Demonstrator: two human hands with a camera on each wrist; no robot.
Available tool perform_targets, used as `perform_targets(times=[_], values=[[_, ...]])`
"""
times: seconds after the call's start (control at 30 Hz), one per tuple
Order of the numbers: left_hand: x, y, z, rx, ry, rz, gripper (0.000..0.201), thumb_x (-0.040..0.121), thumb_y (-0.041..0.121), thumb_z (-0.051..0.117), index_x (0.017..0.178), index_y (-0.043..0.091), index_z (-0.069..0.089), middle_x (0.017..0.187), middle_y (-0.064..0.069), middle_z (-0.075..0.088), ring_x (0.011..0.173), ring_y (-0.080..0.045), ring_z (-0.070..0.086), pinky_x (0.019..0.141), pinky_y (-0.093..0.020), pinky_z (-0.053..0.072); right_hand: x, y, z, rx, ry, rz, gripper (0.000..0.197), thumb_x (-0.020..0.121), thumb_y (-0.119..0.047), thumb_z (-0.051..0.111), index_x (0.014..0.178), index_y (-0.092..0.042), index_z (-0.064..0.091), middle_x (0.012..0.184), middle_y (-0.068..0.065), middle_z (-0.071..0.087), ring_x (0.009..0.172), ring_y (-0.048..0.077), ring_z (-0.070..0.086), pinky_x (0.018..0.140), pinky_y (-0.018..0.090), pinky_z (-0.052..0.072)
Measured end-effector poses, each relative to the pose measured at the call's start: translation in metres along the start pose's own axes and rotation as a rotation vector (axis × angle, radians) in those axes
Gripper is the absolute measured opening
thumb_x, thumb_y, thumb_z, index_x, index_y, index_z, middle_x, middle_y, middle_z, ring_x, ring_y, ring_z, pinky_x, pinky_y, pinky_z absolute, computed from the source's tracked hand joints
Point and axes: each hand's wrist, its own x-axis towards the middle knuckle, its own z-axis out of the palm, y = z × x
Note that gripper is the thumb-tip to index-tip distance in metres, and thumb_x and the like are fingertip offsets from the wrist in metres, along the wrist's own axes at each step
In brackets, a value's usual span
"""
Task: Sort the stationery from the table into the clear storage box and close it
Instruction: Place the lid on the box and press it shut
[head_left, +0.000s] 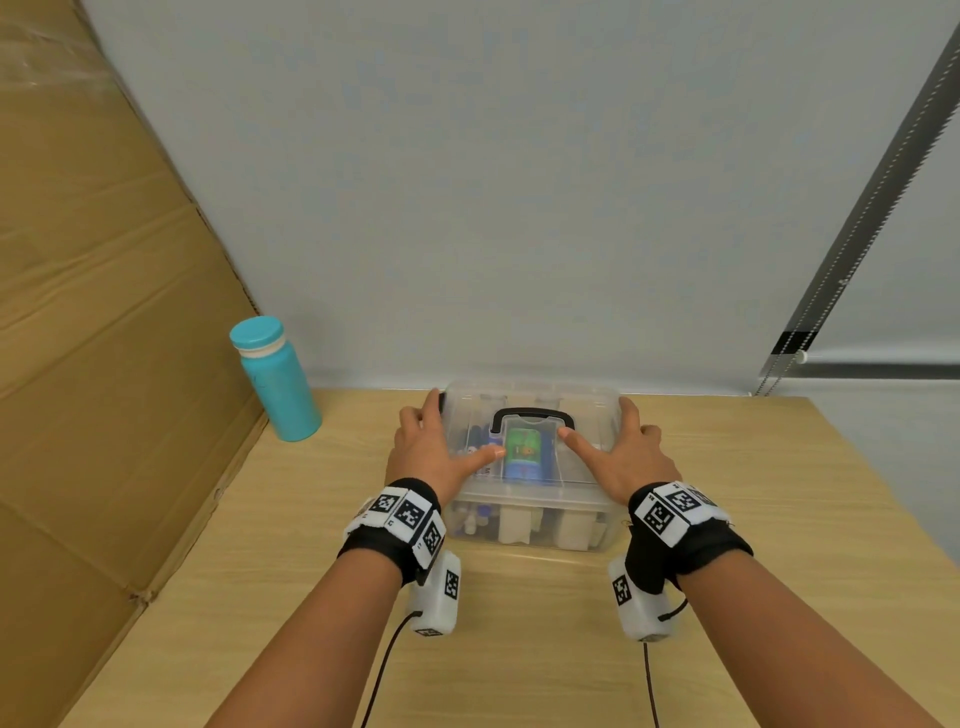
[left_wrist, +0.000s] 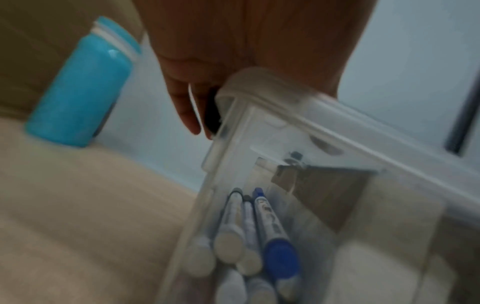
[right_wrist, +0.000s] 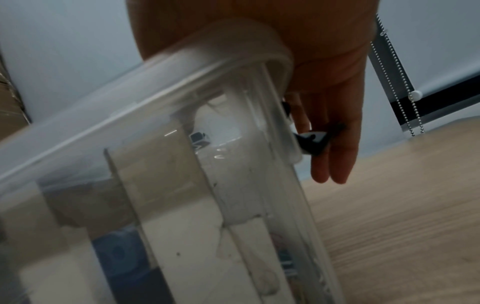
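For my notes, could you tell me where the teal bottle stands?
The teal bottle stands upright on the table, left of the clear box, against the cardboard.

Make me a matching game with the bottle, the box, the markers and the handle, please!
Things:
1. bottle
2. storage box
3. markers
4. handle

Descriptions:
A. black, on the lid
B. turquoise, standing left of the box
C. clear, between both hands
D. lying inside the box, at its left end

Pairs: 1-B, 2-C, 3-D, 4-A
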Motion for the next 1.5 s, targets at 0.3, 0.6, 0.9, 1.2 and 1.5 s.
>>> perform_targets(times=[0.3,0.6,0.9,1.2,1.5], values=[[0.015,0.002,-0.007,-0.119,-0.069,-0.086,0.129,0.053,0.063,0.079,0.15,0.026,0.002,0.143,-0.008,0.019,0.134,-0.027,0.032,0.108,-0.04,0.035,-0.003,-0.003,-0.002,0.025,-0.021,0.017,0.104,0.067,-0.085,0.044,0.147,-0.037,0.0,0.147,0.018,0.028,0.12,0.042,0.05,0.088,0.048,0.046],[0.021,-0.005,0.007,-0.2,-0.079,-0.109,0.113,0.047,0.07,0.076,0.138,0.023,0.027,0.133,-0.002,0.05,0.115,-0.024,0.055,0.096,-0.043,0.049,-0.002,0.001,-0.001,0.042,-0.032,-0.012,0.103,0.067,-0.085,0.045,0.147,-0.037,0.0,0.147,0.015,0.026,0.118,0.039,0.053,0.089,0.045,0.046],[0.024,-0.004,0.016,-0.099,-0.039,-0.03,0.103,0.067,0.062,0.07,0.144,0.015,0.021,0.14,-0.009,0.043,0.118,-0.026,0.053,0.092,-0.037,0.05,0.002,0.003,0.003,0.011,0.012,-0.034,0.099,0.068,-0.085,0.044,0.146,-0.038,0.004,0.142,0.014,0.031,0.109,0.036,0.058,0.073,0.037,0.044],[0.014,-0.002,0.014,0.106,0.015,-0.023,0.108,0.067,0.083,0.046,0.148,0.02,0.014,0.156,-0.006,0.019,0.14,-0.027,0.027,0.112,-0.045,0.032,0.004,-0.003,-0.009,-0.053,-0.067,0.046,0.125,0.059,-0.09,0.044,0.145,-0.029,-0.023,0.139,0.024,0.044,0.112,0.039,0.057,0.086,0.042,0.046],[0.015,-0.007,0.017,-0.206,-0.003,-0.053,0.105,0.055,0.078,0.063,0.14,0.029,0.025,0.133,0.001,0.052,0.115,-0.022,0.056,0.094,-0.045,0.051,-0.008,-0.008,-0.005,-0.238,0.137,-0.009,0.119,0.059,-0.091,0.035,0.141,-0.006,0.023,0.135,0.013,0.042,0.104,0.03,0.06,0.067,0.035,0.046]])
